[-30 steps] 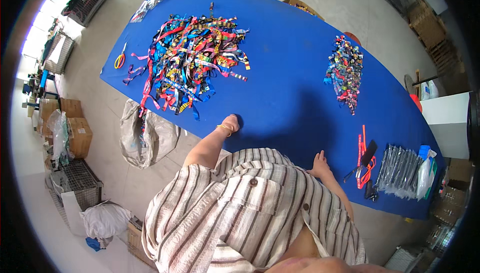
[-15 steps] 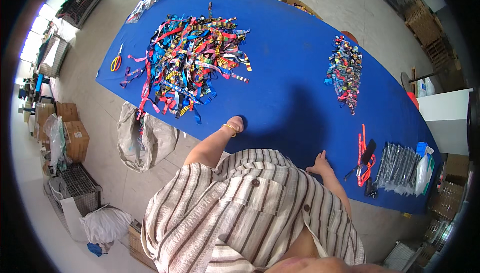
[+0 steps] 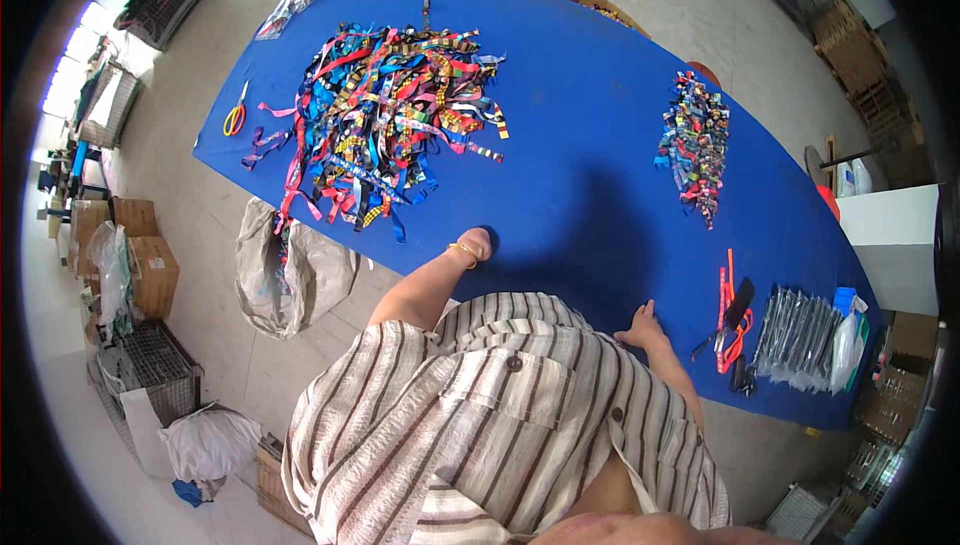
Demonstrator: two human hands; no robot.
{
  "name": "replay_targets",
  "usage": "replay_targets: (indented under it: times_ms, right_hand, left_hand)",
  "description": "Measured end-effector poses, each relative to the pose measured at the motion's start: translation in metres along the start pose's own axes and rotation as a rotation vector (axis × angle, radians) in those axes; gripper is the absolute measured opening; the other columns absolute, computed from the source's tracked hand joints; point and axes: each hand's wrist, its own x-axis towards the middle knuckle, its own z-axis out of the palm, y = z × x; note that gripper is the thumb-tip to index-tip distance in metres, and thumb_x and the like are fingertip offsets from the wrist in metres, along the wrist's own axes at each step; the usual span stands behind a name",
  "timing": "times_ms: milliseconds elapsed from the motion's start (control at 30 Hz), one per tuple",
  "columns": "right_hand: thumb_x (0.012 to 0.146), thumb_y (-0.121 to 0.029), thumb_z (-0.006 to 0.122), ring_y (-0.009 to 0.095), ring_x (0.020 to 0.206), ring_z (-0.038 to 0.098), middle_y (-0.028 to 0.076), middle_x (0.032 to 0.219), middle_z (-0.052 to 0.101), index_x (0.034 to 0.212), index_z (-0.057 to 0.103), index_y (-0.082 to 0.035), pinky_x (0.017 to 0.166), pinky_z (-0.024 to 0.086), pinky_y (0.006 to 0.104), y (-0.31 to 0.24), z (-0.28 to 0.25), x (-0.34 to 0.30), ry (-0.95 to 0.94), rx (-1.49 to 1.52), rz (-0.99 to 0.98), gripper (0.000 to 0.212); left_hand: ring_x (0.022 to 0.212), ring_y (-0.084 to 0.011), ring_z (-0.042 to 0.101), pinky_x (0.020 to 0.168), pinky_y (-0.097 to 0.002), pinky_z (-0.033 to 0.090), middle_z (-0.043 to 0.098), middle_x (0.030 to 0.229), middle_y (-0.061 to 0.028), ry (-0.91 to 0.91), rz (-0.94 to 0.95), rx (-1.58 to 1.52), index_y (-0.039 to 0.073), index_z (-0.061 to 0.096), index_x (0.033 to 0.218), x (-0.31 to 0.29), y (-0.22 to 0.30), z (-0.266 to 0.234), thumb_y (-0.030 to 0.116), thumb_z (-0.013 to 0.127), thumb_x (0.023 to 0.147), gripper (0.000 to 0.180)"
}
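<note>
My left hand (image 3: 476,243) rests as a closed fist on the blue-covered table (image 3: 560,125), with nothing visible in it. A yellow band circles that wrist. My right hand (image 3: 642,326) lies near the table's front edge, fingers apart and holding nothing. Beyond my left hand spreads a large tangled pile of colourful patterned straps (image 3: 390,125). A smaller, tidier heap of short patterned strap pieces (image 3: 695,145) lies at the far right. To the right of my right hand are orange-handled scissors (image 3: 735,340), a red strap (image 3: 722,290) and a black flat tool (image 3: 738,303).
Yellow-handled scissors (image 3: 235,120) and a clear plastic packet (image 3: 300,3) lie at the table's left. Black items in clear bags (image 3: 795,340) line the right end. A pale sack (image 3: 310,280) stands on the floor by the front left edge. Cardboard boxes (image 3: 153,275) stand farther left.
The view has shifted very slightly. My left hand has barely moved to the right and up; nothing was picked up or put down.
</note>
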Motion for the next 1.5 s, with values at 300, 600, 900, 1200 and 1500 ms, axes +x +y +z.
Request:
replay_targets:
  times_ms: [300, 600, 900, 1200, 1500]
  right_hand:
    - [0.073, -0.043, 0.079, 0.042, 0.141, 0.029, 0.026, 0.158, -0.004, 0.149, 0.01, 0.009, 0.113, 0.033, 0.0427, -0.001, -0.002, -0.002, -0.024, 0.022, 0.018, 0.115]
    - [0.07, -0.044, 0.081, 0.044, 0.139, 0.03, 0.027, 0.158, 0.0, 0.149, 0.012, 0.009, 0.113, 0.033, 0.0431, -0.007, -0.002, -0.003, 0.012, 0.058, 0.021, 0.117]
    - [0.07, -0.04, 0.082, 0.041, 0.142, 0.027, 0.022, 0.16, -0.001, 0.15, 0.011, 0.006, 0.112, 0.035, 0.0451, -0.005, 0.003, -0.004, 0.019, 0.089, 0.049, 0.117]
    - [0.071, -0.038, 0.082, 0.04, 0.142, 0.026, 0.02, 0.16, 0.0, 0.151, 0.012, 0.004, 0.112, 0.034, 0.0455, -0.006, 0.004, -0.007, 0.044, 0.092, 0.033, 0.114]
    - [0.072, -0.043, 0.078, 0.043, 0.142, 0.025, 0.024, 0.159, 0.0, 0.15, 0.01, 0.007, 0.114, 0.032, 0.0432, 0.006, 0.007, -0.012, 0.039, 0.073, 0.028, 0.115]
  left_hand:
    - [0.087, -0.0282, 0.07, 0.071, -0.0355, 0.056, 0.071, 0.088, -0.015, -0.059, 0.009, -0.014, 0.009, 0.072, 0.073, -0.002, 0.003, -0.006, 0.015, 0.064, 0.068, 0.011]
    - [0.089, -0.0292, 0.069, 0.074, -0.0363, 0.055, 0.071, 0.09, -0.0157, -0.1, 0.154, 0.1, 0.008, 0.072, 0.076, -0.009, -0.014, -0.013, 0.015, 0.062, 0.071, 0.013]
    - [0.091, -0.0303, 0.069, 0.077, -0.037, 0.055, 0.07, 0.093, -0.0164, -0.087, 0.18, 0.191, 0.008, 0.073, 0.079, -0.007, -0.015, -0.022, 0.014, 0.06, 0.075, 0.015]
    - [0.093, -0.0314, 0.068, 0.079, -0.0378, 0.055, 0.07, 0.095, -0.017, -0.063, 0.136, 0.243, 0.007, 0.073, 0.081, -0.02, -0.016, -0.029, 0.014, 0.057, 0.078, 0.018]
    - [0.061, -0.0209, 0.069, 0.052, -0.0345, 0.056, 0.068, 0.068, -0.0118, -0.28, -0.349, -0.193, 0.004, 0.064, 0.067, -0.067, 0.056, -0.118, 0.006, 0.066, 0.08, 0.014]
